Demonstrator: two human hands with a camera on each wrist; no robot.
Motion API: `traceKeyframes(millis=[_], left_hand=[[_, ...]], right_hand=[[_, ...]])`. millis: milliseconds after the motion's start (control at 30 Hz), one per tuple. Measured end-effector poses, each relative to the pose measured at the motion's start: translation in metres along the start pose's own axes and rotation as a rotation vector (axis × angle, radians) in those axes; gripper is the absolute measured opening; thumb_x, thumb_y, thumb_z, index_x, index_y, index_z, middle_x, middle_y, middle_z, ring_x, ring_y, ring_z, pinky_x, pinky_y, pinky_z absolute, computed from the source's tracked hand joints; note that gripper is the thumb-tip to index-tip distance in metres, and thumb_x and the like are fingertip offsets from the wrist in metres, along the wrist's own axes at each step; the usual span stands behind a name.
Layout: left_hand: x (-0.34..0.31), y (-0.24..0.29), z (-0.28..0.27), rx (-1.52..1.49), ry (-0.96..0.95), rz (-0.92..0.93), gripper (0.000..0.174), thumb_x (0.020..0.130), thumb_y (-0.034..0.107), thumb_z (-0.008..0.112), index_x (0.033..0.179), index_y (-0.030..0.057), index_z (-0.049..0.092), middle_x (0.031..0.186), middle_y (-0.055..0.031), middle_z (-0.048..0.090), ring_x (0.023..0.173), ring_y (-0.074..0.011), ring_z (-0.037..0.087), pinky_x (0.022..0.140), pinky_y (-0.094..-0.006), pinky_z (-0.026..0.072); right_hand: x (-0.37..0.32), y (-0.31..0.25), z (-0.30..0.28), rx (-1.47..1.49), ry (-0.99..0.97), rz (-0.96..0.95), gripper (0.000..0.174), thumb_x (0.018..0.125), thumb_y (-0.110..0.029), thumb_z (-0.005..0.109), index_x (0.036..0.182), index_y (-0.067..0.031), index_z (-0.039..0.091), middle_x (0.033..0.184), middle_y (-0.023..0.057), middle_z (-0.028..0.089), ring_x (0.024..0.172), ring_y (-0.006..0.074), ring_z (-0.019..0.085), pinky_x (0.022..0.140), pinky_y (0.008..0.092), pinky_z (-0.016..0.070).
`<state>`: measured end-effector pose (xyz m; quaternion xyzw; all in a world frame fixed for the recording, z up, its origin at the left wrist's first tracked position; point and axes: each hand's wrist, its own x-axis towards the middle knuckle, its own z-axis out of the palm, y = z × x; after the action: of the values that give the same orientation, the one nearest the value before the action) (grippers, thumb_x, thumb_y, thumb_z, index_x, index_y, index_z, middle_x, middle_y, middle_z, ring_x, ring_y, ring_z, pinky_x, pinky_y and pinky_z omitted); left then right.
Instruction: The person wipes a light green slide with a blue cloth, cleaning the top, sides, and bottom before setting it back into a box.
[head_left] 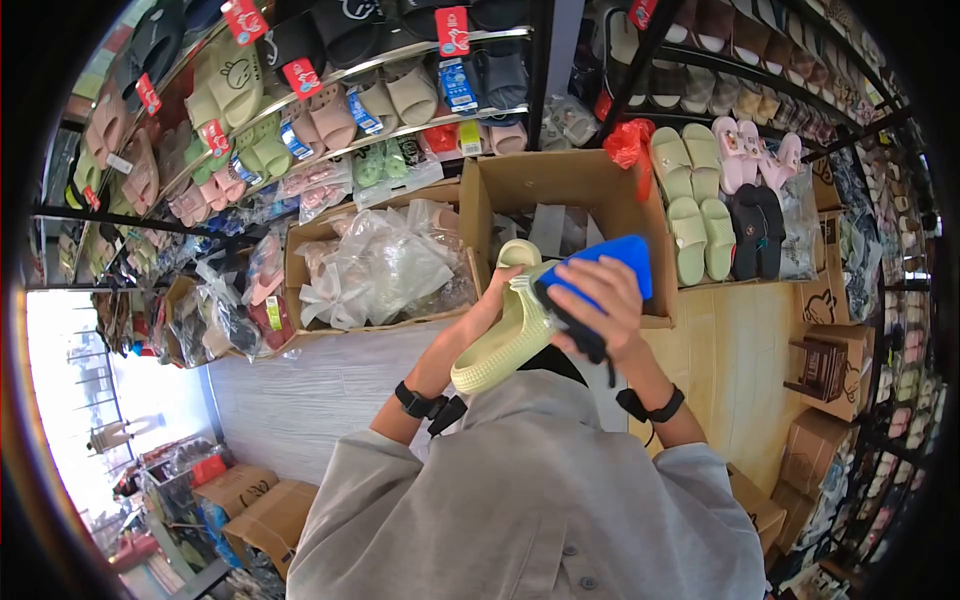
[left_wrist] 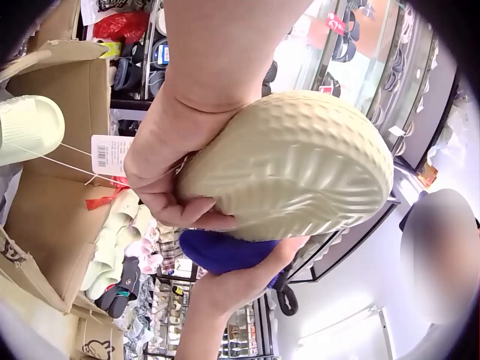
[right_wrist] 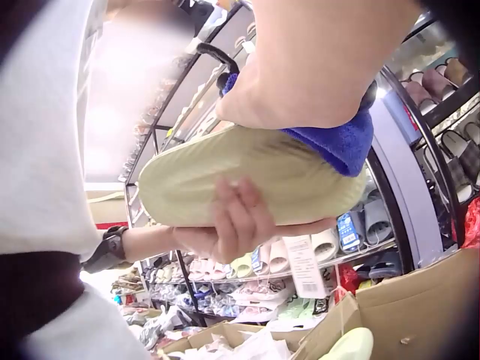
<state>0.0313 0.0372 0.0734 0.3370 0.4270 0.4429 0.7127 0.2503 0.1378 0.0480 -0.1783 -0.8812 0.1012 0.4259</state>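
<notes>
A pale green slipper (head_left: 490, 355) is gripped by the left hand (head_left: 493, 298), whose fingers curl round its edge in the left wrist view. Its patterned sole (left_wrist: 300, 172) faces that wrist's camera. The right hand (head_left: 607, 308) holds a blue cloth item (head_left: 628, 262) with a black strap against the slipper. In the right wrist view the blue cloth (right_wrist: 341, 142) lies on the slipper (right_wrist: 217, 176). A second pale green slipper (left_wrist: 30, 129) hangs by a string beside a white tag (left_wrist: 112, 155).
Ahead stand an open cardboard box (head_left: 570, 170) and another box with plastic-wrapped footwear (head_left: 390, 260). Green, pink and black slippers (head_left: 702, 165) lie to the right of them. Shelves of footwear (head_left: 400, 90) rise behind, and more cartons (head_left: 275, 515) stand at the lower left.
</notes>
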Motion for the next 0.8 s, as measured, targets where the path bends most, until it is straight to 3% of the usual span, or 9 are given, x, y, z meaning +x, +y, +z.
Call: traceKeyframes(millis=[67, 167, 233, 333, 433, 567, 700, 733, 800], left_hand=[[0.006, -0.006, 0.004, 0.06, -0.044, 0.04, 0.086, 0.107, 0.036, 0.072, 0.171, 0.0037, 0.025, 0.151, -0.0095, 0.054, 0.132, -0.0107, 0.054, 0.115, -0.0286, 0.0443], [0.04, -0.043, -0.014, -0.221, 0.052, -0.237, 0.067, 0.105, 0.053, 0.063, 0.15, 0.0064, 0.046, 0.133, -0.0099, 0.064, 0.113, -0.0162, 0.061, 0.105, -0.0313, 0.0505], [0.067, -0.059, -0.024, -0.529, 0.146, -0.515, 0.069, 0.105, 0.072, 0.052, 0.129, 0.0093, 0.068, 0.114, -0.0094, 0.075, 0.094, -0.0217, 0.069, 0.093, -0.0334, 0.0566], [0.074, -0.063, -0.011, -0.609, 0.12, -0.474, 0.067, 0.107, 0.07, 0.05, 0.128, 0.0087, 0.069, 0.111, -0.0043, 0.075, 0.092, -0.0184, 0.067, 0.093, -0.0313, 0.055], [0.084, -0.08, -0.012, -0.561, 0.186, -0.429, 0.065, 0.109, 0.067, 0.05, 0.131, 0.0082, 0.069, 0.113, -0.004, 0.075, 0.094, -0.0164, 0.066, 0.092, -0.0315, 0.0549], [0.083, -0.072, -0.012, -0.472, 0.18, -0.473, 0.065, 0.109, 0.066, 0.05, 0.133, 0.0084, 0.069, 0.114, -0.0043, 0.075, 0.096, -0.0168, 0.066, 0.092, -0.0308, 0.0548], [0.072, -0.036, 0.011, -0.349, 0.259, -0.438, 0.067, 0.108, 0.067, 0.05, 0.134, 0.0086, 0.069, 0.114, -0.005, 0.075, 0.093, -0.0182, 0.067, 0.091, -0.032, 0.0554], [0.07, -0.023, 0.02, -0.319, 0.274, -0.429, 0.068, 0.108, 0.068, 0.05, 0.135, 0.0088, 0.069, 0.114, -0.0057, 0.074, 0.094, -0.0185, 0.067, 0.09, -0.0325, 0.0556], [0.069, -0.002, 0.034, -0.251, 0.291, -0.404, 0.069, 0.108, 0.069, 0.048, 0.136, 0.0092, 0.069, 0.116, -0.0073, 0.073, 0.095, -0.0192, 0.068, 0.088, -0.0335, 0.0559]], right_hand=[[-0.005, -0.013, 0.002, 0.006, -0.02, -0.031, 0.045, 0.097, -0.048, 0.077, 0.129, -0.0164, 0.08, 0.135, 0.0075, 0.075, 0.125, 0.0273, 0.071, 0.109, 0.0476, 0.0512], [-0.009, -0.03, 0.009, 0.053, -0.054, -0.074, 0.047, 0.102, -0.051, 0.07, 0.136, -0.0192, 0.075, 0.14, 0.0049, 0.072, 0.128, 0.0232, 0.069, 0.11, 0.0438, 0.0504], [-0.005, -0.04, 0.011, 0.125, -0.074, -0.148, 0.045, 0.105, -0.047, 0.066, 0.138, -0.0166, 0.074, 0.142, 0.006, 0.071, 0.13, 0.0237, 0.068, 0.112, 0.0437, 0.0505], [-0.008, -0.048, 0.016, 0.234, -0.126, -0.353, 0.041, 0.103, -0.03, 0.065, 0.138, -0.0091, 0.072, 0.142, 0.0094, 0.07, 0.133, 0.0245, 0.066, 0.116, 0.0438, 0.0488], [-0.011, -0.038, 0.011, 0.196, -0.172, -0.566, 0.042, 0.105, -0.039, 0.067, 0.137, -0.0136, 0.073, 0.141, 0.0044, 0.072, 0.132, 0.0199, 0.067, 0.116, 0.0408, 0.0484], [-0.004, -0.005, -0.007, 0.231, -0.192, -0.6, 0.038, 0.106, -0.037, 0.065, 0.138, -0.0188, 0.074, 0.141, 0.0029, 0.072, 0.132, 0.0192, 0.067, 0.116, 0.0404, 0.0485], [-0.01, 0.026, -0.024, 0.213, -0.193, -0.483, 0.043, 0.104, -0.05, 0.069, 0.135, -0.0226, 0.076, 0.142, 0.0026, 0.073, 0.131, 0.0207, 0.068, 0.113, 0.0386, 0.0499], [-0.012, 0.032, -0.03, 0.26, -0.176, -0.394, 0.047, 0.099, -0.043, 0.071, 0.14, -0.0191, 0.073, 0.143, 0.0055, 0.071, 0.132, 0.0235, 0.068, 0.115, 0.0422, 0.0506], [-0.018, 0.051, -0.039, 0.22, -0.164, -0.274, 0.048, 0.098, -0.045, 0.074, 0.137, -0.0172, 0.075, 0.142, 0.0074, 0.072, 0.13, 0.0262, 0.069, 0.114, 0.0448, 0.0512]])
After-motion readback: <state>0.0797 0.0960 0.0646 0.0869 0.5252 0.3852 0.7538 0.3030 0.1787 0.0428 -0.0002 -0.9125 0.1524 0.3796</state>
